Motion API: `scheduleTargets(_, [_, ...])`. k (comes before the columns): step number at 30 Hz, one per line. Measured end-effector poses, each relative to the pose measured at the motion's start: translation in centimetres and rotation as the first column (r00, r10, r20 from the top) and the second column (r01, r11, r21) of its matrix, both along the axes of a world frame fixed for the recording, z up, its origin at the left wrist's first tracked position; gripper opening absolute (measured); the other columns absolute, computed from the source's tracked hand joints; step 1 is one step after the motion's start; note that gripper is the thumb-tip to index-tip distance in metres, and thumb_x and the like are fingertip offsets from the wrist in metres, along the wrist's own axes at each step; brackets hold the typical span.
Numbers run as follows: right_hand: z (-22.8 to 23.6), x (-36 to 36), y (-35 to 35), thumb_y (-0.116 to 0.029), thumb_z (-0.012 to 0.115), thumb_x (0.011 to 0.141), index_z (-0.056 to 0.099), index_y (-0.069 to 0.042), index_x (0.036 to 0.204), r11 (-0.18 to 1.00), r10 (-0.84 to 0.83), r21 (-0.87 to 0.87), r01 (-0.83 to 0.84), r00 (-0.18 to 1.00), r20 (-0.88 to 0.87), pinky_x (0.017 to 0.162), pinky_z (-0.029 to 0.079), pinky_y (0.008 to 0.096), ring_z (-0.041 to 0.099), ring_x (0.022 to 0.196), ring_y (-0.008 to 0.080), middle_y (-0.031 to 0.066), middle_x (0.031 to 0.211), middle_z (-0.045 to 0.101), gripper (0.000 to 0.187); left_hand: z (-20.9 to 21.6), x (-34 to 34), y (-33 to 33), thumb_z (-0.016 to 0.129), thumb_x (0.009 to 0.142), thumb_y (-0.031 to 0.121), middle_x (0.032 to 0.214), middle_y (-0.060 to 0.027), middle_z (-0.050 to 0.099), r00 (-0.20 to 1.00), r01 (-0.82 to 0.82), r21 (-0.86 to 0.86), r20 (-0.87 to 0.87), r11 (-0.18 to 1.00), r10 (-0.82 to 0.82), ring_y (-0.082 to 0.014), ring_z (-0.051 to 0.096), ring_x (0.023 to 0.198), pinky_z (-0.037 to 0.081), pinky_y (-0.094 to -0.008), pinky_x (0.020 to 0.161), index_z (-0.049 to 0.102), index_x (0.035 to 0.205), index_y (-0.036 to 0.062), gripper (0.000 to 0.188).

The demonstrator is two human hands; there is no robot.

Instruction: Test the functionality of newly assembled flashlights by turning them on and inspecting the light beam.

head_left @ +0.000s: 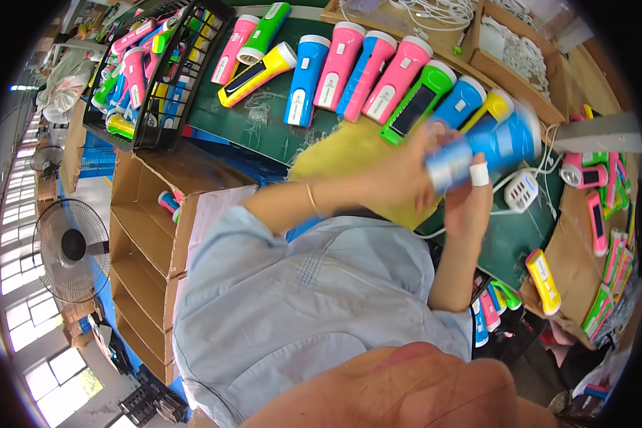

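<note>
A blue flashlight point(505, 143), smeared by motion, is held over the right part of the green table, its wide head pointing right. My left hand point(415, 165) is blurred but closed round the handle end. My right hand point(468, 203), with white tape round a finger, grips the flashlight from below. Behind my hands stands a row of flashlights, among them a green one point(419, 102), a pink one point(398, 78) and a blue one point(307, 80). A yellow cloth point(342, 151) lies under my left forearm. Just right of my right hand sits a white multi-port charger point(521, 191).
A black crate point(146, 118) full of flashlights stands at the far left, above cardboard shelves point(143, 232). Boxes of white cables point(513, 53) line the back right. More flashlights lie in a carton point(576, 235) at the right. A fan point(72, 246) stands at left.
</note>
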State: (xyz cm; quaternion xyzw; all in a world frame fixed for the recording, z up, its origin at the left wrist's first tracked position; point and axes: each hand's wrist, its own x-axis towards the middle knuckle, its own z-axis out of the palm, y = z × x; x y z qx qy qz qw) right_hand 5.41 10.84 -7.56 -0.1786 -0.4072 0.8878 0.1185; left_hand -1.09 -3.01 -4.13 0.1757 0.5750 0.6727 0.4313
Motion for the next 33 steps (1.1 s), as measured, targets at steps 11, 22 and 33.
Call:
scheduleTargets(11, [-3.0,5.5,-2.1,-0.020,0.063,0.082,0.049,0.003,0.113,0.638,0.319,0.737,-0.226,0.948,0.014,0.072,0.045,0.0271,0.054,0.080,0.0107,0.0088,0.090,0.059,0.041,-3.2,3.1,-0.4,0.064,0.079,0.016,0.113,-0.0075,0.058,0.935,-0.163,0.350,-0.245,0.922,0.258,-0.0129,0.055,0.098,0.045,-0.0283,0.084,0.049,0.118,0.0013,0.045])
scheduleTargets(22, [-2.0,8.2,0.7,-0.008,0.048,0.090,0.058,0.002,0.104,0.852,0.041,0.519,-0.074,0.996,0.076,0.051,0.035,0.0176,0.047,0.062,0.0051,0.0038,0.080,0.058,0.020,-0.7,0.6,2.9,0.059,0.084,0.023,0.082,-0.0103,0.057,0.890,-0.259,0.334,0.448,0.906,0.089,-0.0188,0.060,0.063,0.052,-0.0323,0.054,0.043,0.100,0.0039,0.029])
scheduleTargets(33, [-0.9,8.0,0.9,-0.012,0.047,0.091,0.050,-0.005,0.119,0.863,-0.063,0.505,0.007,0.994,0.094,0.046,0.028,0.0160,0.039,0.054,0.0028,-0.0038,0.062,0.043,0.029,-1.6,-1.4,3.8,0.053,0.081,0.013,0.088,-0.0122,0.057,0.964,-0.264,0.234,0.101,0.936,0.247,-0.0236,0.061,0.077,0.054,-0.0363,0.067,0.045,0.107,0.0027,0.030])
